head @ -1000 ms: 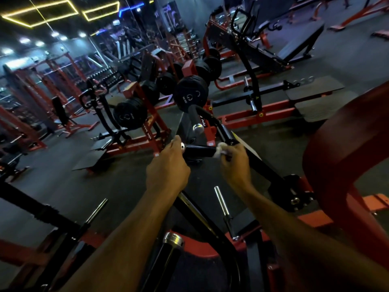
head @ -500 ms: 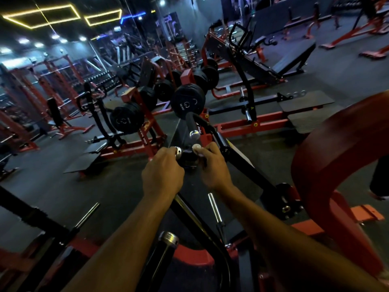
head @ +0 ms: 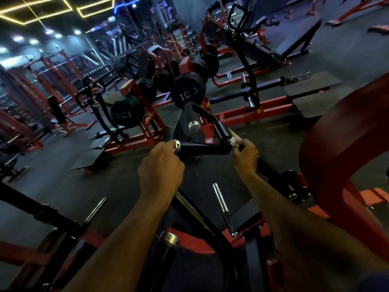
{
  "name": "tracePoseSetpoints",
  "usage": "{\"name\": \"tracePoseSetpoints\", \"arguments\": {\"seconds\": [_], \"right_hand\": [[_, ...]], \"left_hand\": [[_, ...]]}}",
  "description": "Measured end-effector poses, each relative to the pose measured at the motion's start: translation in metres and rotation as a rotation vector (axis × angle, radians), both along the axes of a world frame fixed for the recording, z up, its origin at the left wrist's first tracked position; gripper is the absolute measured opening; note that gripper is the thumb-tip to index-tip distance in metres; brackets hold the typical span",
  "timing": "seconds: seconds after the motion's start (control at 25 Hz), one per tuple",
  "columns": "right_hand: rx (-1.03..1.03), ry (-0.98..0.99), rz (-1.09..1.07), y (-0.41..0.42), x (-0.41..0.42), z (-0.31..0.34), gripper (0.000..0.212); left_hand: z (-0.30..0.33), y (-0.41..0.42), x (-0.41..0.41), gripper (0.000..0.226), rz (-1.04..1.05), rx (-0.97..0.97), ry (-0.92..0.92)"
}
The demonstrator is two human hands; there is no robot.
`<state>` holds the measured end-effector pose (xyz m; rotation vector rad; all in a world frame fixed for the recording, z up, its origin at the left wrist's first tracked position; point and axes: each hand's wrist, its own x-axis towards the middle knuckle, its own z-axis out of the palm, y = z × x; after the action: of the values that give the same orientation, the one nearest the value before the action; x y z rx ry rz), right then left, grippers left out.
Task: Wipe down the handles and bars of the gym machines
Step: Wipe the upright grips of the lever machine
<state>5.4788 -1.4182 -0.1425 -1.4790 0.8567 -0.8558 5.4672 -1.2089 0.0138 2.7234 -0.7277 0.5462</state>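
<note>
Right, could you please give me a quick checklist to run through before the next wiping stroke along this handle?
1. Left hand grips the chrome-capped end of the black horizontal handle, steadying it: ok.
2. Right hand pinches the small white wipe: ok.
3. Wipe touches the handle where it joins the angled black bar: ok.
4. Handle between the two hands bare and free to wipe: ok.
5. Handle already clean or wet: cannot tell, too dark.
6. Second black grip with chrome end, beyond the handle, wiped: cannot tell.
</note>
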Motion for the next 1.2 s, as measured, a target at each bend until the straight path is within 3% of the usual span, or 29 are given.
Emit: {"name": "tracePoseSetpoints", "arguments": {"seconds": [0.24, 0.4, 0.52, 0.6, 0.76, 0.88, 1.04, 1.12, 1.2], "right_hand": [[0.382, -0.275, 0.022, 0.051, -0.006, 0.016, 0.007], [0.365, -0.374, 0.142, 0.095, -0.015, 0.058, 0.013], [0.205, -0.350, 0.234, 0.104, -0.017, 0.074, 0.019], [0.011, -0.328, 0.351, 0.107, -0.019, 0.084, 0.016], [-0.562, -0.297, 0.516, 0.091, -0.010, 0.117, 0.011], [-1.000, -0.055, 0.733, 0.073, 0.010, 0.149, 0.012], [-1.220, 0.157, 1.028, 0.062, 0.016, 0.177, 0.016], [-1.241, 0.097, 1.044, 0.053, 0.010, 0.172, 0.015], [-1.108, -0.052, 0.974, 0.041, 0.006, 0.155, 0.011]], "left_hand": [[-0.001, 0.005, 0.009, 0.041, 0.062, -0.114, 0.063], [-0.001, 0.004, 0.007, 0.041, 0.067, -0.141, 0.081], [-0.002, 0.003, 0.005, 0.036, 0.058, -0.210, 0.052], [-0.003, 0.003, 0.005, 0.046, 0.061, -0.280, 0.011], [-0.004, 0.004, 0.001, 0.072, 0.078, -0.491, -0.066], [-0.004, 0.006, 0.002, 0.075, 0.057, -0.507, -0.103], [-0.003, 0.005, 0.003, 0.074, 0.081, -0.487, -0.078], [-0.003, 0.004, 0.003, 0.067, 0.097, -0.435, -0.049], [-0.002, 0.004, 0.004, 0.050, 0.109, -0.341, -0.004]]}}
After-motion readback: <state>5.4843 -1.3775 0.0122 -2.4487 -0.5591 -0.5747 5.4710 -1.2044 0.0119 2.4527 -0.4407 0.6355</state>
